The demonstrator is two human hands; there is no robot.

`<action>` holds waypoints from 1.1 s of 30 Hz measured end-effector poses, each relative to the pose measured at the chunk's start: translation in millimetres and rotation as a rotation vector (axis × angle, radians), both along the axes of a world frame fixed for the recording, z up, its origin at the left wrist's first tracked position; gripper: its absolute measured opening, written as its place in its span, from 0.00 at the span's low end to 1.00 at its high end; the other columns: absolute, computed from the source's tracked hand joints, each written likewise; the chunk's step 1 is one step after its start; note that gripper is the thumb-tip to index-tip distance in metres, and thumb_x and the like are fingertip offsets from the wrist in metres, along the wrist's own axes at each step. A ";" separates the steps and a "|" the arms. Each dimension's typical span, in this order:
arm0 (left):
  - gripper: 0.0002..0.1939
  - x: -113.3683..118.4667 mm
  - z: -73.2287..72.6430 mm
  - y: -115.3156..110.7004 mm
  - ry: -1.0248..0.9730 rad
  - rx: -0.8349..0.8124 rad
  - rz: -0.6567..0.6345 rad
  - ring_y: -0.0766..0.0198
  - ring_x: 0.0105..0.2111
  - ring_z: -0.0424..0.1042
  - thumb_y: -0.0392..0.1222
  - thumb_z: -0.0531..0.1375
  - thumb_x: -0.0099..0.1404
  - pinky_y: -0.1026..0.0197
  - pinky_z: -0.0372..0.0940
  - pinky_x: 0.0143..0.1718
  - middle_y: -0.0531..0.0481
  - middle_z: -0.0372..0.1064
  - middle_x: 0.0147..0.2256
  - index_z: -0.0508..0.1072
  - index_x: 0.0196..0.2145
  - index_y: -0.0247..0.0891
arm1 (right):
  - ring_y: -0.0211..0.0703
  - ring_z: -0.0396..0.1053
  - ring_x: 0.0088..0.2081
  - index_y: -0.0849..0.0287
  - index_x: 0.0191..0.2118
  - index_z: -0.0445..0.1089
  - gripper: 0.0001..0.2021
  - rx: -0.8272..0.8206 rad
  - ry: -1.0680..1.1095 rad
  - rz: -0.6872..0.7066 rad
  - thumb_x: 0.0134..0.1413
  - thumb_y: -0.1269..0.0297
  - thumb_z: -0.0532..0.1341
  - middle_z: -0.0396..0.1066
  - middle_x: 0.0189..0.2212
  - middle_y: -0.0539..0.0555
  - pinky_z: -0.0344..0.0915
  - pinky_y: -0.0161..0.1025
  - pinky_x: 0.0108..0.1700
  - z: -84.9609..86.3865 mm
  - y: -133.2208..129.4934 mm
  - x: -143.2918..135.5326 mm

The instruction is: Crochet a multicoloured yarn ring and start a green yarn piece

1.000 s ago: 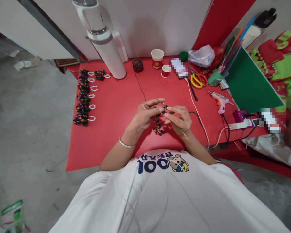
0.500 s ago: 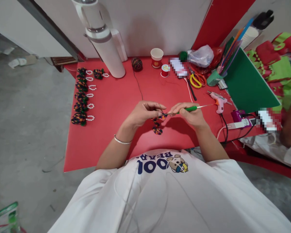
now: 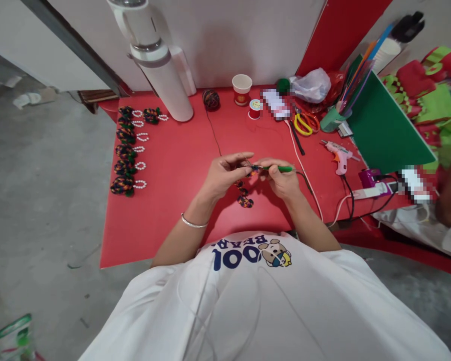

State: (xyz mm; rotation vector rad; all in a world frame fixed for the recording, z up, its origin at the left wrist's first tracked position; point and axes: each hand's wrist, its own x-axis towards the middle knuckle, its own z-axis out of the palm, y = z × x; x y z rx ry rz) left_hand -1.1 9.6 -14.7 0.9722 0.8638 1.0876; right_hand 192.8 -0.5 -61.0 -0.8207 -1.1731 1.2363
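Note:
Between thumb and fingers my left hand pinches a multicoloured crochet piece, whose curled lower end dangles over the red table. My right hand is closed on a green-handled crochet hook. The hook's metal shaft points left and meets the top of the crochet work at my left fingertips. A dark strand runs from there up to a ball of variegated yarn at the back of the table. The exact stitch at the hook's tip is too small to make out.
Several finished yarn pieces with white bead loops line the table's left side. A tall white flask, a paper cup, a thread spool, scissors and a pink glue gun stand or lie around the back and right.
My right hand has moved left, bringing the hook closer to my left hand. More of the white cable beside my right arm now shows. My left hand keeps its hold.

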 end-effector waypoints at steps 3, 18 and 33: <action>0.24 4.0 -0.3 -1.1 -0.028 -0.007 0.021 0.68 0.29 0.74 0.40 0.81 0.44 0.63 0.70 0.36 0.52 0.78 0.29 0.88 0.42 0.39 | 0.39 0.79 0.33 0.49 0.39 0.85 0.20 0.056 -0.078 -0.033 0.58 0.37 0.69 0.86 0.41 0.52 0.77 0.36 0.34 4.3 -1.9 1.5; 0.24 23.8 -7.4 -9.8 -0.212 -0.213 0.050 0.70 0.26 0.73 0.40 0.80 0.42 0.65 0.69 0.32 0.54 0.77 0.28 0.86 0.40 0.38 | 0.49 0.79 0.46 0.38 0.48 0.84 0.11 0.566 -0.480 -0.384 0.66 0.45 0.67 0.83 0.44 0.52 0.78 0.52 0.50 -5.9 -18.4 -9.0; 0.20 -3.0 2.3 -0.2 -0.030 -0.119 -0.083 0.69 0.24 0.71 0.34 0.76 0.46 0.63 0.63 0.25 0.51 0.76 0.29 0.88 0.40 0.37 | 0.48 0.81 0.42 0.37 0.42 0.85 0.11 0.538 -0.467 -0.035 0.62 0.42 0.68 0.87 0.42 0.49 0.76 0.53 0.49 33.2 -3.0 29.1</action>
